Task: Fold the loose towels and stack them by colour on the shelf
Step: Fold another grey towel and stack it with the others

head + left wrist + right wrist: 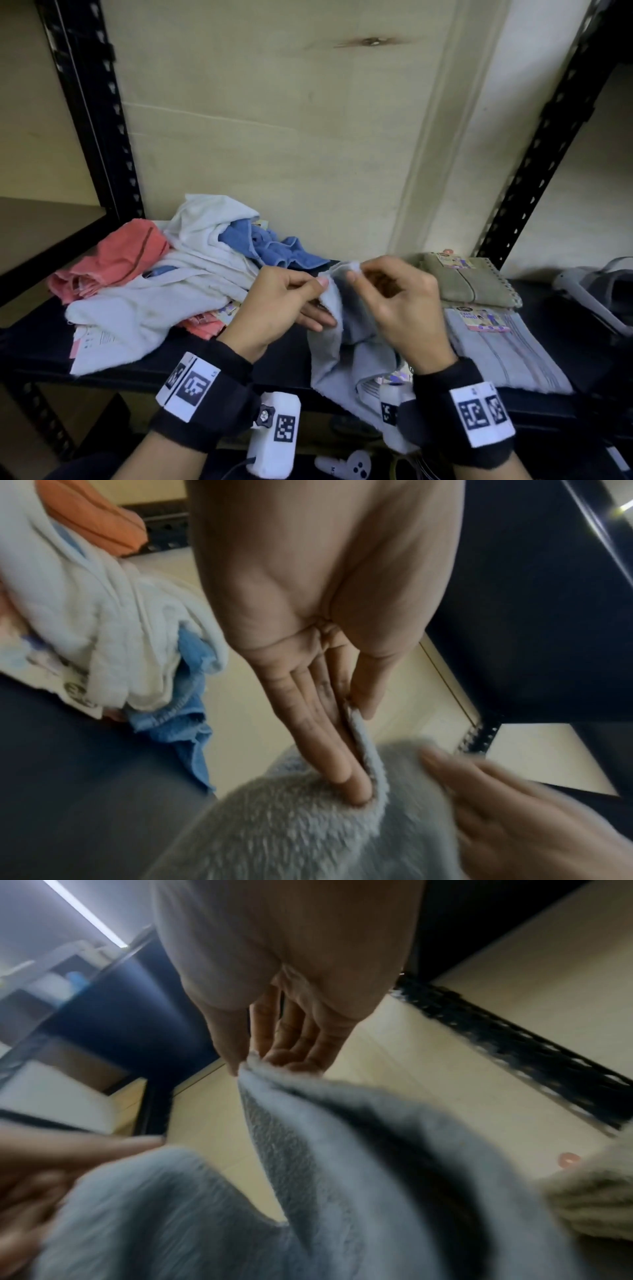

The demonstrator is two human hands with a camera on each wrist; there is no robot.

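Note:
A pale grey-blue towel (346,356) hangs from both hands above the front edge of the dark shelf (41,346). My left hand (291,298) pinches its upper edge between thumb and fingers; in the left wrist view the grey-blue towel (291,821) wraps the fingers (339,761). My right hand (394,301) pinches a corner of the towel close beside the left; the right wrist view shows that grey-blue towel (342,1164) corner held at the fingertips (284,1058). A loose heap lies at the left: white towel (144,301), coral towel (113,260), blue towel (270,246).
On the right of the shelf a folded grey striped towel (503,356) with a label lies in front of a folded beige towel (469,284). Black slotted uprights (92,113) frame the bay. A white controller (346,464) lies below the shelf.

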